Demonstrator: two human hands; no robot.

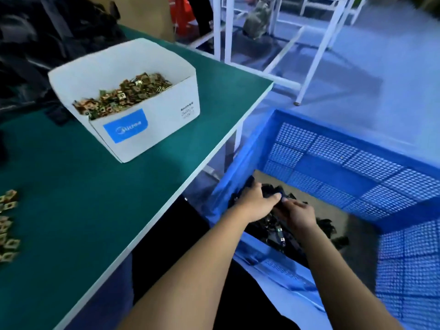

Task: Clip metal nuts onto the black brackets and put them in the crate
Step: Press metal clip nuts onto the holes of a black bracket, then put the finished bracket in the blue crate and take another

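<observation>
Head view: both hands' fingers, left hand (258,202) and right hand (298,214), grip black brackets (285,236) low inside the crate (333,167).

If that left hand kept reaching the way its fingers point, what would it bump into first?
Probably the right hand, whose fingertips lie almost against the left hand over the black brackets in the blue crate; depth is unclear.

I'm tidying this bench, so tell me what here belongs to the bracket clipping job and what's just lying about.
Job:
- white box of nuts
- loose nuts on the green table
- black brackets
- blue crate
- left hand and right hand, both in the crate

Lying about:
- dark bundle behind the box
- white frame
</observation>
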